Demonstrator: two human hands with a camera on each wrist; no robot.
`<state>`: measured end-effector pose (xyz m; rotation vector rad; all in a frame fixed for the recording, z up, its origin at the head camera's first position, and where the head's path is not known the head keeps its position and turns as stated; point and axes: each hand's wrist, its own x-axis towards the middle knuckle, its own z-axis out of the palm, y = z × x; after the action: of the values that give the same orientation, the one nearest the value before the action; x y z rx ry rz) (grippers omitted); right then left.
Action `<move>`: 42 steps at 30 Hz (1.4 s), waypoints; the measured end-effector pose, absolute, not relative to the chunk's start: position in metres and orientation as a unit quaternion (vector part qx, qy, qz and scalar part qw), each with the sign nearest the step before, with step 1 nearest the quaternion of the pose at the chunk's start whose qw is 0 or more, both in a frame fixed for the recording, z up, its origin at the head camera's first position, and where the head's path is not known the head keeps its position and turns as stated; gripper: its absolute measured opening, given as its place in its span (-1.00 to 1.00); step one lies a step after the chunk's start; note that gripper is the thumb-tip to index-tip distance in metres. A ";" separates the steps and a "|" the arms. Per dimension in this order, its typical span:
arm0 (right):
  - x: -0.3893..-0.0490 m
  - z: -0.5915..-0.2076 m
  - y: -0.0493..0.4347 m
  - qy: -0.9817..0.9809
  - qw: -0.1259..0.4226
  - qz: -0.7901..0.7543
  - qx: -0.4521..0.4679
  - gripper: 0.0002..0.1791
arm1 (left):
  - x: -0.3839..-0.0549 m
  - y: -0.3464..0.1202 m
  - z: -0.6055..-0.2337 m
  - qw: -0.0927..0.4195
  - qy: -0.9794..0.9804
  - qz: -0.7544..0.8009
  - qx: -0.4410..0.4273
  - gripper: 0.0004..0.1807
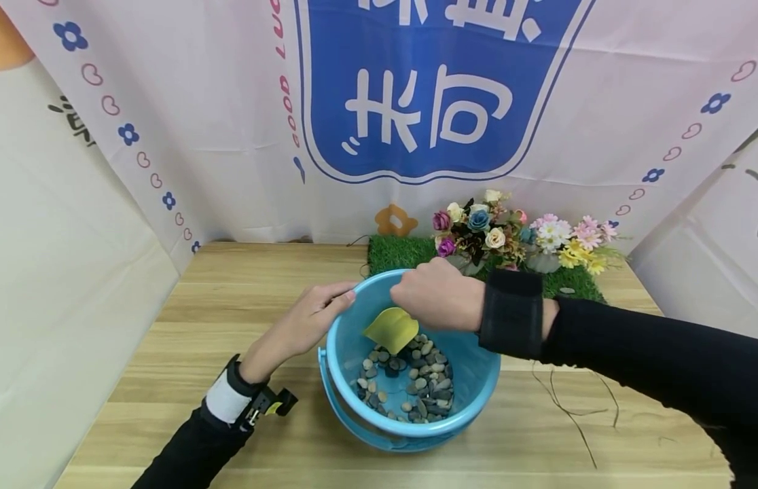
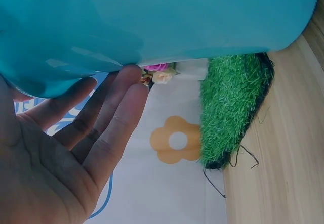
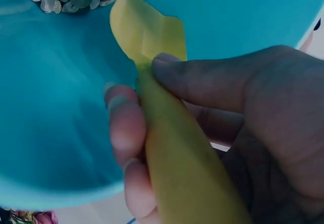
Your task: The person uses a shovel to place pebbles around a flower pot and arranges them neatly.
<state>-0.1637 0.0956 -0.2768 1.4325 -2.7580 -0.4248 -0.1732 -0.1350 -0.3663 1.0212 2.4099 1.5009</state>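
A light-blue bucket (image 1: 485,377) stands on the wooden table with grey and tan pebbles (image 1: 430,380) on its bottom. My left hand (image 1: 302,319) holds the bucket's left rim, thumb over the edge and fingers (image 2: 119,120) against the outer wall. Above the bucket's far side, my right hand (image 1: 437,295) grips a yellow toy shovel by its thick handle (image 3: 177,158). The shovel's blade (image 1: 392,329) points down into the bucket, over the pebbles. In the right wrist view, thumb and fingers wrap around the handle near the blade.
Behind the bucket lies a green turf mat (image 1: 400,251) bearing artificial flowers (image 1: 483,227). The bucket's handle (image 1: 354,421) hangs down at the near left. Thin dark strands (image 1: 568,407) lie on the table at right. A printed cloth (image 1: 232,122) hangs along the back.
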 end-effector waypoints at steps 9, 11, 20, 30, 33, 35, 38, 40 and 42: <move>-0.168 -0.288 0.086 -0.879 -0.018 -0.180 0.441 -0.74 | -0.155 -0.128 -0.333 0.075 0.801 0.491 0.334 -0.63; -0.169 -0.290 0.084 -0.879 -0.021 -0.197 0.435 -0.76 | -0.152 -0.128 -0.330 0.075 0.804 0.487 0.333 -0.63; -0.162 -0.297 0.079 -0.874 0.016 -0.228 0.429 -0.73 | -0.152 -0.128 -0.328 0.077 0.803 0.488 0.333 -0.63; -0.156 -0.298 0.072 -0.873 -0.029 -0.238 0.425 -0.70 | -0.153 -0.129 -0.328 0.075 0.802 0.489 0.336 -0.64; -0.159 -0.302 0.078 -0.871 -0.067 -0.223 0.432 -0.73 | -0.152 -0.129 -0.328 0.075 0.800 0.490 0.336 -0.64; -0.161 -0.304 0.082 -0.871 -0.090 -0.213 0.434 -0.75 | -0.152 -0.129 -0.328 0.076 0.800 0.491 0.335 -0.64; -0.164 -0.305 0.085 -0.875 -0.121 -0.201 0.424 -0.76 | -0.152 -0.129 -0.328 0.078 0.801 0.493 0.332 -0.64; -0.165 -0.304 0.086 -0.877 -0.148 -0.189 0.416 -0.76 | -0.152 -0.129 -0.328 0.078 0.801 0.493 0.332 -0.64; -0.167 -0.303 0.086 -0.879 -0.174 -0.175 0.407 -0.78 | -0.152 -0.128 -0.327 0.078 0.801 0.491 0.333 -0.64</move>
<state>-0.1665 0.0861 -0.3032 1.4433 -3.1186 -0.6214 -0.1521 -0.1281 -0.3273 0.9965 2.4001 1.4697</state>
